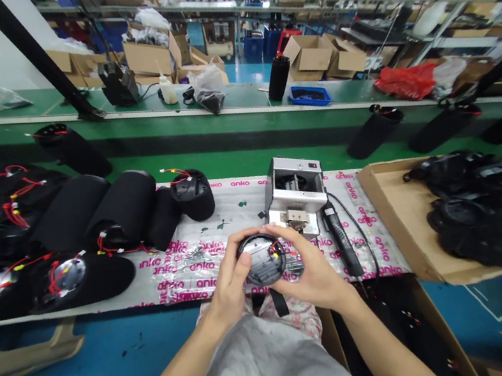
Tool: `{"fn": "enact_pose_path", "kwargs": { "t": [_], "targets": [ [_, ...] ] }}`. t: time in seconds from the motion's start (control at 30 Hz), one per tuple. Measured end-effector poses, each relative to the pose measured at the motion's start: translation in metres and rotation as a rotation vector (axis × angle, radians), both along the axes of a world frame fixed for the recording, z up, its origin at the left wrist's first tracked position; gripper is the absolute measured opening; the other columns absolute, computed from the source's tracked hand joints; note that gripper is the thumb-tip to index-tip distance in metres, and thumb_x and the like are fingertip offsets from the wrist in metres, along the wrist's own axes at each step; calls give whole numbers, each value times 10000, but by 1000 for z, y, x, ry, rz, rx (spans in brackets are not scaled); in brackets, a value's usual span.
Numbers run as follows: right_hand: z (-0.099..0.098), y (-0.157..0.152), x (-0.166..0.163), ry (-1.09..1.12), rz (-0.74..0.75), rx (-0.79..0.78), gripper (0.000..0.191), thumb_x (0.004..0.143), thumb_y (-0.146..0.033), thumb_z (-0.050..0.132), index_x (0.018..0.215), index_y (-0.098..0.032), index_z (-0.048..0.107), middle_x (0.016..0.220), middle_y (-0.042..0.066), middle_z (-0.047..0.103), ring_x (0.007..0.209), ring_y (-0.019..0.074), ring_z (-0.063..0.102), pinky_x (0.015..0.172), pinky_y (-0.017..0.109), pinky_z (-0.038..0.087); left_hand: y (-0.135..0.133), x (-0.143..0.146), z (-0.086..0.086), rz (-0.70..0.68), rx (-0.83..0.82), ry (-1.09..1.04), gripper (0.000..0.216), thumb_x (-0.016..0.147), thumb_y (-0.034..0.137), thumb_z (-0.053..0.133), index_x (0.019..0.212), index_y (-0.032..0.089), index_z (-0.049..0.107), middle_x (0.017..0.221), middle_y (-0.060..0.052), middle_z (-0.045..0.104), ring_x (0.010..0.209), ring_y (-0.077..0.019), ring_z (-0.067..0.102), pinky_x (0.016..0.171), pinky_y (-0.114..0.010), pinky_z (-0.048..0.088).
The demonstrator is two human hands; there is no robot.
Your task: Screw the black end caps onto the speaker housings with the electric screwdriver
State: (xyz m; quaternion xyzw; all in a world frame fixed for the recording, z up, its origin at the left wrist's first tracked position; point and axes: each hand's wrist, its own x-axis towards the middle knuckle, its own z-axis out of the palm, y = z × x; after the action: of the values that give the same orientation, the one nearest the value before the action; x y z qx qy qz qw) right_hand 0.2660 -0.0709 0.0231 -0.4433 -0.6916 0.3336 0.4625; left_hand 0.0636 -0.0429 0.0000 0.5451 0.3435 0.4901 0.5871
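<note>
Between my two hands is a round black plastic cap (pixel 265 266) with short red and yellow wires on its inner face, held over the bench's front edge. My left hand (pixel 234 275) grips its left rim, thumb on top. My right hand (pixel 308 268) curves around the right side, with fingers at the far rim and thumb at the near rim. A dark strap (pixel 280 304) hangs below the cap. Just beyond stands a grey metal machine (pixel 297 186) with a red switch. A black electric screwdriver (pixel 340 240) lies to its right, its cable beside it.
Black fabric-covered cylinders (pixel 121 207) with red wires crowd the bench at left. A cardboard tray (pixel 397 233) of black parts (pixel 488 211) sits at right. Behind are a blue tray (pixel 310 95), a white bottle (pixel 167 90) and more cylinders (pixel 374 130). A stool (pixel 27 350) stands lower left.
</note>
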Motion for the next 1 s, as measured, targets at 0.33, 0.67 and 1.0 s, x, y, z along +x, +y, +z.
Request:
{"fn": "enact_pose_path", "kwargs": {
  "t": [0.33, 0.67, 1.0],
  "targets": [
    [-36, -24, -30, 403, -144, -55, 710, 998, -440, 782, 1635, -322, 492, 1665, 111, 563, 1554, 304, 556, 1322, 502, 476, 15, 6, 5, -65, -8, 122, 528, 1165, 556, 419, 1455, 241, 728, 1481, -95, 742, 1399, -313, 662, 1250, -418, 453],
    [-25, -20, -33, 532, -162, -145, 519, 1037, -522, 725, 1495, -304, 616, 1545, 92, 665, 1446, 269, 642, 1261, 436, 525, -1, 8, 5, 29, 33, 94, 477, 1177, 524, 397, 1458, 239, 657, 1461, -122, 715, 1363, -304, 679, 1201, -450, 512],
    [-28, -22, -35, 431, -209, -121, 517, 1071, -564, 638, 1526, -323, 587, 1573, 88, 612, 1491, 305, 578, 1315, 503, 452, 19, -14, 72, -48, 620, 768, 171, 1007, 152, 636, 1090, 259, 742, 1529, -131, 645, 1412, -348, 649, 1166, -547, 547]
  ]
}}
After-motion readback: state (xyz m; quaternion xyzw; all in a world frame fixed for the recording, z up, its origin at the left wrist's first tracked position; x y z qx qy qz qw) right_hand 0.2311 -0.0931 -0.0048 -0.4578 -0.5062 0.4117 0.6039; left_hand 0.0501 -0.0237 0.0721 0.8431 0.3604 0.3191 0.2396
